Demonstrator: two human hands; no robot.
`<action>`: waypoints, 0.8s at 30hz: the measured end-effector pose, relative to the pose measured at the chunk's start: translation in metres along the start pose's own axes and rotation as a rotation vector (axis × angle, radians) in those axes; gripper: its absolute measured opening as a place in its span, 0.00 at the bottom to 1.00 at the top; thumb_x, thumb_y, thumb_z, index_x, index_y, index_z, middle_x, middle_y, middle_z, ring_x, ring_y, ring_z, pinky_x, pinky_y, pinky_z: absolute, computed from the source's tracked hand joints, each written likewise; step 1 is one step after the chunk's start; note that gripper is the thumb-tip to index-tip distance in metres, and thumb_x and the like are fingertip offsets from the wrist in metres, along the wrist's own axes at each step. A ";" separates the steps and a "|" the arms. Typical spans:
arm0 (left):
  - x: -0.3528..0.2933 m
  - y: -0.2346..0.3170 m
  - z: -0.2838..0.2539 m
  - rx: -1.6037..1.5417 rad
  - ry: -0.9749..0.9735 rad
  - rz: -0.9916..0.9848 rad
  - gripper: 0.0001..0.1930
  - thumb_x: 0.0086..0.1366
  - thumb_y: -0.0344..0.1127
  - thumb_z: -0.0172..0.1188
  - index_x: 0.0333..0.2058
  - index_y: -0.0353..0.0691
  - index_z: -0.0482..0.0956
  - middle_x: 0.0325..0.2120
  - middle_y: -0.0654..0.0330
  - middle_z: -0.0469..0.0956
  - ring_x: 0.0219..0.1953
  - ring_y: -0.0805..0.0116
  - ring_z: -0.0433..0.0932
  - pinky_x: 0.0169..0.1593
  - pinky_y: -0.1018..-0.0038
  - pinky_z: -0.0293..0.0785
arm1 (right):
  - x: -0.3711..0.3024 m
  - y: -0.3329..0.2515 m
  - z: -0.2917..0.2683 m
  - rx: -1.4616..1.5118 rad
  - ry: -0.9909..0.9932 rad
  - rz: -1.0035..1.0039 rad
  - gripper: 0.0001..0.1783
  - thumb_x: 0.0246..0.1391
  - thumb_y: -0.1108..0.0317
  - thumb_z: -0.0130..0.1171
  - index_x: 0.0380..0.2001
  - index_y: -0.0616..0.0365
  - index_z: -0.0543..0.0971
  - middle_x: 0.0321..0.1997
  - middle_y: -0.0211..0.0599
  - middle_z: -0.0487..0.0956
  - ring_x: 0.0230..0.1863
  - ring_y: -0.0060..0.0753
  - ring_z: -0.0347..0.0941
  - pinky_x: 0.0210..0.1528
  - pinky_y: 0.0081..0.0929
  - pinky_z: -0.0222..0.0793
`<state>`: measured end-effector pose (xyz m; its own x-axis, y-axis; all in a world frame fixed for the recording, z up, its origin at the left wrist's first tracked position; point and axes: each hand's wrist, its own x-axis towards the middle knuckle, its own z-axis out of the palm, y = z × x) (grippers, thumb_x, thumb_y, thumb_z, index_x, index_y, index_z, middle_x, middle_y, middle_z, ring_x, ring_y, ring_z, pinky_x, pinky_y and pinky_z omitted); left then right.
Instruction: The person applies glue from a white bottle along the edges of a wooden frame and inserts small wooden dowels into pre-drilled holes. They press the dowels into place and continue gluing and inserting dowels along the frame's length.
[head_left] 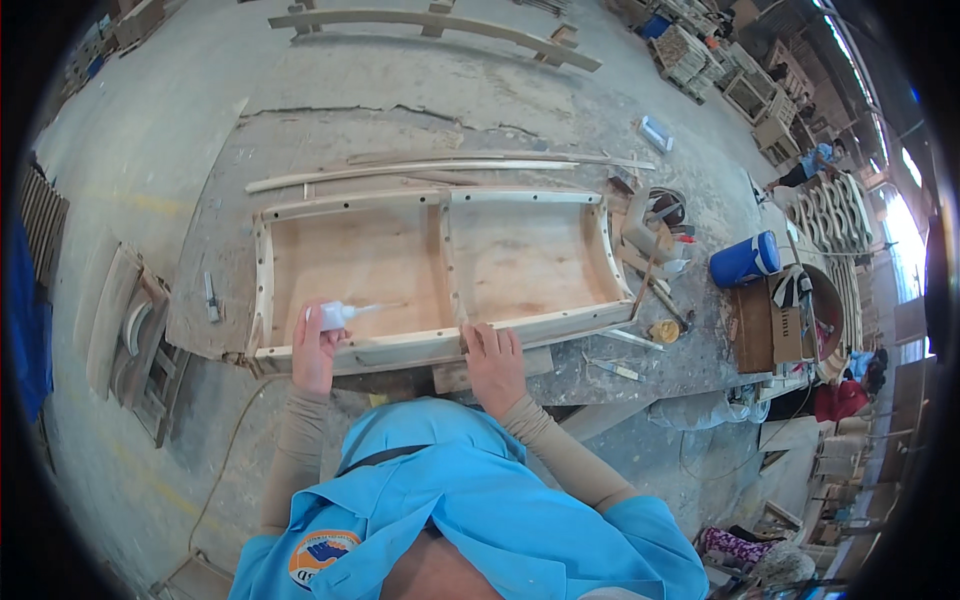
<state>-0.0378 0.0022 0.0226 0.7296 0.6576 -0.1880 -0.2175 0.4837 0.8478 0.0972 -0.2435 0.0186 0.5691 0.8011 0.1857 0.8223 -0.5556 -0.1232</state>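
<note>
On the worktable in front of me lies a long, shallow wooden frame (392, 350) with a panel floor, curved ends and a middle divider (447, 258). Dark dots like holes or screw heads run along its rails. My left hand (314, 358) is closed round a small white squeeze bottle (334, 316), tipped sideways over the near rail. The bottle's thin nozzle points right, into the left compartment. My right hand (494, 368) grips the near rail close to the divider, fingers bent over the top. Whether anything small sits under those fingertips is hidden.
Long wooden strips (420, 170) lie beyond the frame. To its right are a hammer (668, 300), a yellowish round container (664, 331) and a blue jug (745, 259). A small tool (211, 297) rests at left. Curved wooden parts (135, 330) stand on the floor; a person (815, 162) is far right.
</note>
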 end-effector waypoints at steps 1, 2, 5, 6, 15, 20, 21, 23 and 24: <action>0.003 -0.002 -0.001 -0.016 0.008 -0.006 0.12 0.73 0.42 0.46 0.42 0.40 0.72 0.26 0.67 0.69 0.25 0.80 0.64 0.38 0.75 0.72 | 0.001 0.001 -0.003 0.033 0.006 0.017 0.30 0.52 0.66 0.54 0.60 0.53 0.66 0.51 0.35 0.68 0.51 0.38 0.66 0.62 0.46 0.55; 0.003 -0.001 -0.002 -0.019 0.007 -0.012 0.12 0.73 0.42 0.46 0.42 0.40 0.71 0.26 0.67 0.69 0.25 0.80 0.64 0.38 0.75 0.72 | 0.000 0.000 -0.005 0.071 0.006 0.032 0.30 0.51 0.65 0.56 0.60 0.51 0.66 0.52 0.35 0.67 0.52 0.39 0.65 0.62 0.46 0.54; 0.003 -0.001 -0.001 -0.027 0.000 -0.027 0.12 0.73 0.42 0.46 0.42 0.40 0.71 0.26 0.67 0.69 0.24 0.80 0.64 0.38 0.75 0.72 | -0.004 -0.003 -0.003 0.046 -0.022 0.054 0.32 0.51 0.65 0.57 0.61 0.48 0.65 0.53 0.34 0.66 0.53 0.38 0.64 0.63 0.48 0.52; 0.003 -0.002 -0.002 -0.027 -0.006 -0.029 0.12 0.73 0.42 0.46 0.42 0.40 0.71 0.26 0.67 0.70 0.24 0.80 0.64 0.38 0.75 0.72 | -0.004 -0.004 -0.001 0.033 0.002 0.053 0.31 0.52 0.66 0.55 0.61 0.49 0.65 0.53 0.34 0.66 0.52 0.36 0.65 0.63 0.48 0.52; 0.002 0.000 -0.003 -0.014 -0.035 -0.021 0.11 0.73 0.42 0.46 0.42 0.41 0.71 0.27 0.67 0.70 0.24 0.81 0.63 0.38 0.75 0.72 | -0.007 -0.007 0.001 0.032 0.042 0.055 0.34 0.50 0.62 0.59 0.63 0.46 0.64 0.55 0.31 0.65 0.53 0.34 0.64 0.63 0.47 0.53; 0.003 -0.001 -0.004 -0.001 -0.039 -0.032 0.11 0.72 0.42 0.46 0.42 0.41 0.71 0.26 0.68 0.68 0.25 0.81 0.63 0.38 0.75 0.72 | -0.010 -0.006 0.005 0.040 0.020 0.072 0.36 0.50 0.59 0.60 0.64 0.43 0.63 0.57 0.30 0.64 0.55 0.34 0.61 0.64 0.49 0.50; 0.003 -0.001 -0.004 -0.001 -0.042 -0.029 0.11 0.72 0.42 0.46 0.42 0.41 0.71 0.26 0.68 0.68 0.25 0.81 0.63 0.38 0.75 0.72 | -0.012 -0.007 0.005 0.042 0.028 0.071 0.37 0.50 0.59 0.60 0.64 0.44 0.62 0.58 0.32 0.62 0.57 0.37 0.59 0.65 0.51 0.48; 0.003 -0.002 -0.005 -0.001 -0.045 -0.025 0.11 0.72 0.42 0.46 0.42 0.41 0.71 0.26 0.69 0.68 0.25 0.81 0.63 0.38 0.75 0.72 | -0.019 -0.010 0.005 0.047 0.041 0.069 0.38 0.50 0.59 0.60 0.66 0.44 0.61 0.62 0.35 0.60 0.62 0.42 0.56 0.66 0.55 0.45; 0.003 -0.002 -0.005 0.000 -0.045 -0.025 0.11 0.72 0.42 0.46 0.42 0.41 0.71 0.26 0.69 0.68 0.25 0.81 0.63 0.38 0.75 0.72 | -0.020 -0.011 0.006 0.024 0.047 0.081 0.39 0.50 0.58 0.60 0.66 0.44 0.60 0.64 0.35 0.58 0.64 0.43 0.53 0.66 0.57 0.42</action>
<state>-0.0385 0.0058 0.0174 0.7634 0.6184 -0.1864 -0.1989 0.4996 0.8431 0.0769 -0.2523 0.0099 0.6330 0.7421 0.2202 0.7740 -0.6120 -0.1625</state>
